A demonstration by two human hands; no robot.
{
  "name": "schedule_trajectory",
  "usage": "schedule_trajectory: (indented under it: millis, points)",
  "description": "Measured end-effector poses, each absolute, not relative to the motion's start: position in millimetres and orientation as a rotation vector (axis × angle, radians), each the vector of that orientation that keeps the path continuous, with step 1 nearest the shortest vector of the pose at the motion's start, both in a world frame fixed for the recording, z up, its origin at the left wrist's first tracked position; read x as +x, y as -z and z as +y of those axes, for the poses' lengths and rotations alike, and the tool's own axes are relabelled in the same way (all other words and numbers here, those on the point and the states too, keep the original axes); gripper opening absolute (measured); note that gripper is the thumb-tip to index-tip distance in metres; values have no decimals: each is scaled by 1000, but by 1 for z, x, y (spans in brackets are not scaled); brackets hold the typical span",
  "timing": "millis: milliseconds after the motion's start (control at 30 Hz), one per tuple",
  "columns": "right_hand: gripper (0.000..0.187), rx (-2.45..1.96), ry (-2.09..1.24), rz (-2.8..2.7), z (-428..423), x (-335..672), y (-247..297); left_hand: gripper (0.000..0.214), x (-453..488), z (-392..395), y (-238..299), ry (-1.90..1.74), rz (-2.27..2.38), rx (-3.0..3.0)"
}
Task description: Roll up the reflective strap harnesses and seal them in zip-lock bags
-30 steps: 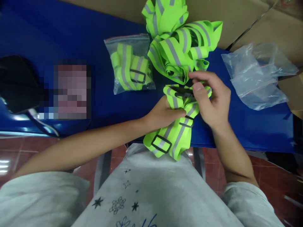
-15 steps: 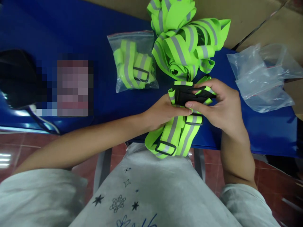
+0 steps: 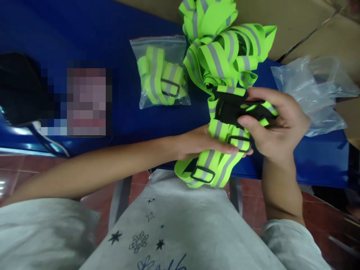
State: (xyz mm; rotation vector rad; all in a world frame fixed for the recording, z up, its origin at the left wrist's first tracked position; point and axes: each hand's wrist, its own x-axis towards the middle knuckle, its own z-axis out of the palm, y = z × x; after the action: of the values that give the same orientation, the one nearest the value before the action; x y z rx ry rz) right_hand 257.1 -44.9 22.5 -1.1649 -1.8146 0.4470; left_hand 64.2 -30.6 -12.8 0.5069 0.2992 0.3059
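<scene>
- Facing the blue desk (image 3: 120, 112), I am working at its front edge; the lower loops are hanging past it, so a loosening grip could be sending them toward the floor (image 3: 25, 165).
- Just beyond, the pile of neon straps (image 3: 218, 63) is crowding my work; its loops are looking so alike that one could be snagging on mine. I am not seeing whether they are touching.
- Between the pile and me, I am holding the strap bundle (image 3: 226, 165) in both hands; uneven tension could be twisting its lengths or unfolding them.
- Off to the right, clear bags (image 3: 315, 97) are lying behind my wrist, where a careless sweep could be scattering them.
- Left of the pile, a filled zip bag (image 3: 176, 50) is resting well clear of my fingers, so it is risking little.
- Right hand (image 3: 277, 127): thumb and fingers are pinching the black buckle (image 3: 230, 110); a slip could be letting it swing down. I am not managing to tell whether it is fully clipped.
- Left hand (image 3: 202, 144): the thumb is pressing across the straps, fingers wrapping behind; squeezing too hard could be shifting the upper slider (image 3: 239, 138).
- Lowest down, the lower slider (image 3: 206, 169) is hanging unsupported, and tugging could be skewing it.
</scene>
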Motion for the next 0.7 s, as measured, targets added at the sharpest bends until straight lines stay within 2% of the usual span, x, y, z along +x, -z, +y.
schedule_trajectory:
  millis: [200, 333, 400, 567, 633, 700]
  points:
    - [29, -1242, -583, -1730, -38, 262, -27, 29, 64, -37, 9, -280, 450, 616]
    - [57, -1211, -598, -1886, -41, 272, -29, 24, 61, -32, 10, -250, 433, 537]
    - [63, -1160, -532, -1978, -45, 273, -31, 27, 59, -27, 12, -208, 324, 457]
    - [39, -1233, -532, -2111, -53, 269, -38, 49, 55, -19, 14, -274, 176, 458]
    - [36, -1217, -610, -2160, -51, 270, -40, 57, 56, -19, 12, -338, 204, 478]
    - [36, -1175, -734, -2225, -47, 271, -43, 53, 57, -18, 10, -413, 236, 486]
